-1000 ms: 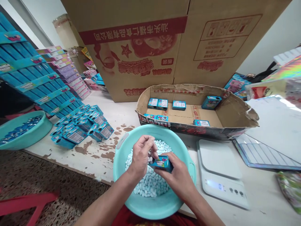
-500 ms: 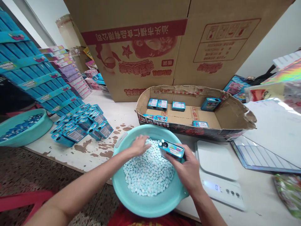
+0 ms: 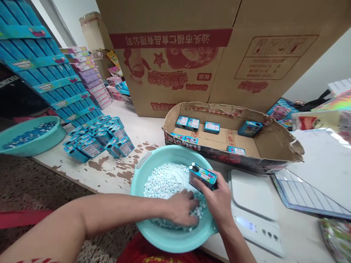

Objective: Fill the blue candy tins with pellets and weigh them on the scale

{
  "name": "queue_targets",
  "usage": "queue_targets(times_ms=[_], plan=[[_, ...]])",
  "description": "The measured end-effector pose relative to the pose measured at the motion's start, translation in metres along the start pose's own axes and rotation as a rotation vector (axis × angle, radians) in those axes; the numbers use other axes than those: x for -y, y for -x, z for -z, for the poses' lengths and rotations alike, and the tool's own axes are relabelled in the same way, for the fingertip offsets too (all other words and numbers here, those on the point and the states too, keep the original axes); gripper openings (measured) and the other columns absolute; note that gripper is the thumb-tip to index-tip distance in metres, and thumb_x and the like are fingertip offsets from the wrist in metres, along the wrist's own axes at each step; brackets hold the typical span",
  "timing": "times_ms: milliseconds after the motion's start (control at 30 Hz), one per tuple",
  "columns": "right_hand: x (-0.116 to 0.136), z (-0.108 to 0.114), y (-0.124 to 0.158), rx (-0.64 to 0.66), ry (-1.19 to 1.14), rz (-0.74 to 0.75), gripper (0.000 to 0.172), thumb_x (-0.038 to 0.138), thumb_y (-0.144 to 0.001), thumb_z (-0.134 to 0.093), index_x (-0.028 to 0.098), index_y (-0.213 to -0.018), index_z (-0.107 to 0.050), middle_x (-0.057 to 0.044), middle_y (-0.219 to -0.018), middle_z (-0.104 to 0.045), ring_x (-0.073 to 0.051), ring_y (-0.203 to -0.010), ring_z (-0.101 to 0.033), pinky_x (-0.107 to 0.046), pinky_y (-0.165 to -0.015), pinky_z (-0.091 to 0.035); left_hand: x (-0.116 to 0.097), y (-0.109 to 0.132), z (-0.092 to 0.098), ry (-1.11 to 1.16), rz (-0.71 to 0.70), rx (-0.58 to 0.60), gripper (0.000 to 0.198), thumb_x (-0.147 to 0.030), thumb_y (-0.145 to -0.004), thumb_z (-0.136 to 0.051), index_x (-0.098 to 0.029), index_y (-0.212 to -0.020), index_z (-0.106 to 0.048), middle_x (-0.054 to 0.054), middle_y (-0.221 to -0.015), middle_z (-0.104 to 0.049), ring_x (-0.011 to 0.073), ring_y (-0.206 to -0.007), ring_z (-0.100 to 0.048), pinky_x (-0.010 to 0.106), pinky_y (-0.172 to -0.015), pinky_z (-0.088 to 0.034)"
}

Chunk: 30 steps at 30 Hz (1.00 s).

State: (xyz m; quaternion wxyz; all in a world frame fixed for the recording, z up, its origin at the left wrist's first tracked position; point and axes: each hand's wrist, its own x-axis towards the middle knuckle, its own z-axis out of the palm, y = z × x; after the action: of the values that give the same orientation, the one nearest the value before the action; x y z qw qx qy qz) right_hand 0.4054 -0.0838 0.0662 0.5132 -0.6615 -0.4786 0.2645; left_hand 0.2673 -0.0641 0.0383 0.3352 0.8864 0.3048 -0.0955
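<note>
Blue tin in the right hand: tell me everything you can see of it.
The glossy blue, box-shaped tin, apparently metal, has rounded corners and a colourful printed face reading "CARAMELO". A dark round opening shows near its left end, with small white oval pellets beside it. It is tilted, over the right part of the round turquoise plastic basin. The bare right hand grips its other end. Its contents are unclear.

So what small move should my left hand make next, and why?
Probably gather a few pale candies and lift them toward the blue box: your left hand is down among the candies, and your right hand holds the box with its dark opening showing.
</note>
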Motion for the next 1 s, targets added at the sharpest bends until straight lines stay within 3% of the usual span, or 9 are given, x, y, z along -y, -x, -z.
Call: queue_targets(times_ms=[133,233,300,400,533,600,667,800,1000], plan=[[0.009,0.0,0.005,-0.021,-0.094,-0.005,0.038,0.043,-0.068,-0.074,0.02,-0.095,-0.06,-0.002,-0.084,-0.065,-0.019,-0.075,-0.06,-0.031,-0.069,-0.049,0.007,0.042,0.013,-0.027,-0.048,0.207,0.039,-0.041,-0.078,-0.046,-0.017,-0.104,-0.063,0.014,-0.097,-0.065,0.0292,-0.082,-0.063,0.039,-0.07,-0.049],[0.017,-0.002,0.009,0.169,-0.08,-0.028,0.034,0.04,-0.068,-0.073,0.02,-0.093,-0.061,-0.002,-0.085,-0.066,-0.02,-0.075,-0.061,-0.031,-0.07,-0.048,0.017,0.059,0.019,-0.043,0.021,0.223,0.028,-0.033,-0.072,-0.05,-0.018,-0.091,-0.065,0.012,-0.085,-0.068,0.0299,-0.075,-0.064,0.038,-0.063,-0.047],[0.019,-0.004,0.011,0.225,-0.081,-0.061,0.034,0.04,-0.069,-0.073,0.02,-0.093,-0.061,-0.002,-0.085,-0.066,-0.021,-0.076,-0.061,-0.032,-0.071,-0.048,0.026,0.063,0.021,-0.033,0.102,0.192,0.02,-0.028,-0.069,-0.051,-0.018,-0.08,-0.065,0.01,-0.074,-0.067,0.0286,-0.07,-0.063,0.036,-0.061,-0.045],[0.017,-0.004,0.012,0.237,-0.054,-0.071,0.032,0.039,-0.071,-0.071,0.02,-0.095,-0.06,-0.003,-0.087,-0.066,-0.021,-0.078,-0.061,-0.033,-0.073,-0.047,0.039,0.062,0.028,0.213,0.225,-0.003,0.011,-0.024,-0.067,-0.051,-0.018,-0.068,-0.06,0.004,-0.065,-0.063,0.0203,-0.065,-0.059,0.03,-0.061,-0.043],[0.014,-0.007,0.016,0.321,0.055,-0.008,0.025,0.03,-0.071,-0.068,0.022,-0.093,-0.059,-0.001,-0.089,-0.064,-0.021,-0.082,-0.06,-0.033,-0.074,-0.045,0.036,0.058,0.048,1.038,0.427,-0.387,0.015,-0.034,-0.07,-0.056,-0.019,-0.069,-0.052,-0.006,-0.054,-0.049,0.0071,-0.042,-0.039,0.018,-0.039,-0.024],[0.016,-0.012,0.018,0.377,0.115,0.019,0.023,0.024,-0.069,-0.067,0.022,-0.091,-0.059,-0.001,-0.089,-0.063,-0.021,-0.082,-0.059,-0.032,-0.073,-0.044,0.026,0.054,0.058,1.393,0.382,-0.639,0.022,-0.038,-0.072,-0.06,-0.02,-0.07,-0.048,-0.007,-0.055,-0.047,0.0048,-0.039,-0.034,0.017,-0.035,-0.017],[0.018,-0.02,0.021,0.434,0.155,0.04,0.023,0.019,-0.068,-0.067,0.022,-0.09,-0.059,-0.001,-0.089,-0.063,-0.022,-0.082,-0.059,-0.032,-0.073,-0.044,0.015,0.047,0.063,1.605,0.243,-0.876,0.025,-0.037,-0.072,-0.064,-0.019,-0.069,-0.047,-0.006,-0.06,-0.051,0.0051,-0.043,-0.041,0.016,-0.037,-0.026],[0.025,-0.029,0.026,0.46,0.172,0.067,0.025,0.015,-0.068,-0.069,0.022,-0.09,-0.058,-0.001,-0.09,-0.062,-0.021,-0.084,-0.059,-0.031,-0.073,-0.043,0.005,0.035,0.063,1.727,0.118,-1.076,0.025,-0.033,-0.074,-0.065,-0.018,-0.064,-0.047,-0.004,-0.059,-0.053,0.0091,-0.052,-0.053,0.021,-0.051,-0.044],[0.03,-0.024,0.027,0.434,0.11,0.105,0.026,0.022,-0.071,-0.073,0.022,-0.093,-0.059,-0.001,-0.091,-0.062,-0.02,-0.085,-0.059,-0.031,-0.075,-0.044,0.002,0.031,0.064,1.658,0.109,-1.139,0.028,-0.034,-0.076,-0.065,-0.017,-0.061,-0.048,-0.004,-0.054,-0.053,0.0082,-0.047,-0.051,0.021,-0.05,-0.043]])
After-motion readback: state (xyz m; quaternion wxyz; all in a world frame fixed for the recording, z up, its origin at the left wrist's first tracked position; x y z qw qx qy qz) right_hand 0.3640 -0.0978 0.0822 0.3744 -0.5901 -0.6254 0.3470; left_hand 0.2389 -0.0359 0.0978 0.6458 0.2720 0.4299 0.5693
